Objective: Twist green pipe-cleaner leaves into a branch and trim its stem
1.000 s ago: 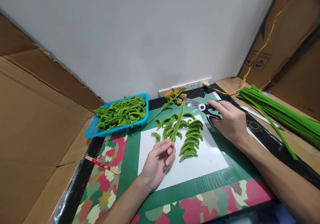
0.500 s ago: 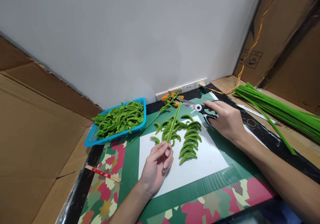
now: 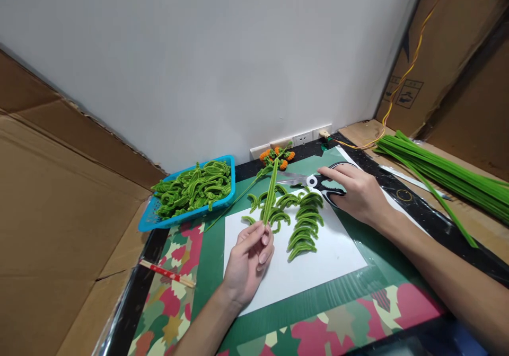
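Between the thumb and fingers of my left hand (image 3: 250, 255) a green pipe cleaner (image 3: 271, 194), folded or doubled lengthwise, points up and away from me. My right hand (image 3: 358, 189) grips black-handled scissors (image 3: 312, 181); their blades are parted and reach left toward the pipe cleaner, a small gap short of it. Beneath both hands lies a white sheet (image 3: 330, 263) bearing several short, curved green pipe-cleaner pieces (image 3: 304, 229), some lined up in a column and others in a loose group behind my left hand.
A blue basket (image 3: 145, 221) heaped with curved green pieces stands at the left. Behind the sheet lies a stem with orange fuzzy flowers (image 3: 284, 163). Long green pipe cleaners (image 3: 433, 168) are bundled at the right. Paired chopsticks (image 3: 167, 273) lie left. Cardboard (image 3: 51, 197) and a wall border the table.
The scissors have moved slightly left and down, closer to the pipe cleaner. The pipe cleaner's tip has swung left and now shows its doubled strands. The view has shifted slightly.
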`<state>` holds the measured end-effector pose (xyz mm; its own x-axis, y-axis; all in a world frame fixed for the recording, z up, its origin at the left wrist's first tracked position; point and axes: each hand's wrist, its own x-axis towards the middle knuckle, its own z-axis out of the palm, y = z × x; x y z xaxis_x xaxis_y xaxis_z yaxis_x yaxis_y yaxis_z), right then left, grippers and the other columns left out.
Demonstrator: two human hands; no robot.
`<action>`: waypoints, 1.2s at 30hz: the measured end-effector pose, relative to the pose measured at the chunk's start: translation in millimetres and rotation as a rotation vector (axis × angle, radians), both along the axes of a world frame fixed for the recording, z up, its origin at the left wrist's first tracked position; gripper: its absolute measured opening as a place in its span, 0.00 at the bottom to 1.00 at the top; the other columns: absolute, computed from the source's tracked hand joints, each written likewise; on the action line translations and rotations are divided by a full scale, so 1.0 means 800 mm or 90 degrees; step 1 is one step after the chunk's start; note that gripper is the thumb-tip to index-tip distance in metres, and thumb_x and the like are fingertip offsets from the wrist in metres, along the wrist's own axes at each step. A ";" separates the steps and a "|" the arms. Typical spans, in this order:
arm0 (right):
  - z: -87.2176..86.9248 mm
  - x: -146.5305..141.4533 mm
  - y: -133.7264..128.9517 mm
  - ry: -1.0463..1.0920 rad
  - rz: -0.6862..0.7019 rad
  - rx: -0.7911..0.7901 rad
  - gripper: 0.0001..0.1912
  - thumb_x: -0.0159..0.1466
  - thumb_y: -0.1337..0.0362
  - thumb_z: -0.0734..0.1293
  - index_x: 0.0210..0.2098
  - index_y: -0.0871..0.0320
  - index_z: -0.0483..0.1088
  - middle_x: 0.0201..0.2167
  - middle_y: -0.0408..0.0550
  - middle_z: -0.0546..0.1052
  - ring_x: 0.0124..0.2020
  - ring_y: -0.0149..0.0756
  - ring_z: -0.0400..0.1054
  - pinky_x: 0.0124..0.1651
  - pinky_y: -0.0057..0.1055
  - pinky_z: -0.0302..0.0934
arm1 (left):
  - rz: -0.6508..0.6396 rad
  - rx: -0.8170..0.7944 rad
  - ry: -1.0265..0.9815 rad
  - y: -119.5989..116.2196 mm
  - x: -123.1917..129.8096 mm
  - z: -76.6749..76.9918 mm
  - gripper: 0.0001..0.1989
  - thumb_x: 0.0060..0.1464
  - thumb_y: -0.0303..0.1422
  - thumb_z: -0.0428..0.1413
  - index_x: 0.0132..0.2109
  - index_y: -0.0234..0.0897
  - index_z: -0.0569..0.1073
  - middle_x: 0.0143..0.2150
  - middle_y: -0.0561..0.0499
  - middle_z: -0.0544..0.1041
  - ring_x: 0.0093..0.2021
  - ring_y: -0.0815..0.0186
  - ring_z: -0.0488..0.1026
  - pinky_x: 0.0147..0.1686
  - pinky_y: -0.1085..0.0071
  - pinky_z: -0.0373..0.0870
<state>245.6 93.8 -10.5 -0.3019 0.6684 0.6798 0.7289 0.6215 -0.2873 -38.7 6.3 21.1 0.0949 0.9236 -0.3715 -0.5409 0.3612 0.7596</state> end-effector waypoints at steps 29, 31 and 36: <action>0.009 -0.001 -0.006 -0.008 0.020 -0.142 0.21 0.62 0.69 0.69 0.55 0.54 0.77 0.38 0.47 0.82 0.33 0.38 0.75 0.37 0.31 0.63 | -0.028 0.006 0.000 -0.001 0.001 -0.006 0.15 0.50 0.34 0.75 0.34 0.31 0.77 0.25 0.58 0.68 0.17 0.79 0.60 0.13 0.84 0.56; 0.011 -0.002 -0.008 -0.010 0.024 -0.169 0.21 0.62 0.67 0.69 0.55 0.54 0.77 0.37 0.47 0.81 0.32 0.38 0.74 0.36 0.31 0.62 | -0.028 0.010 0.006 -0.001 0.001 -0.006 0.15 0.50 0.35 0.75 0.34 0.32 0.77 0.25 0.58 0.68 0.16 0.80 0.59 0.12 0.84 0.55; 0.011 -0.003 -0.008 -0.026 0.023 -0.167 0.21 0.62 0.68 0.69 0.55 0.55 0.77 0.38 0.48 0.82 0.33 0.39 0.74 0.36 0.31 0.61 | -0.046 0.019 0.029 -0.002 0.001 -0.007 0.16 0.52 0.36 0.74 0.32 0.32 0.76 0.24 0.58 0.67 0.16 0.80 0.57 0.12 0.83 0.54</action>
<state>243.0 87.0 -1.8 -0.3525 0.8085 0.4712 0.7221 0.5553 -0.4126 -37.6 5.0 15.3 0.1454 0.9257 -0.3492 -0.4787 0.3747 0.7940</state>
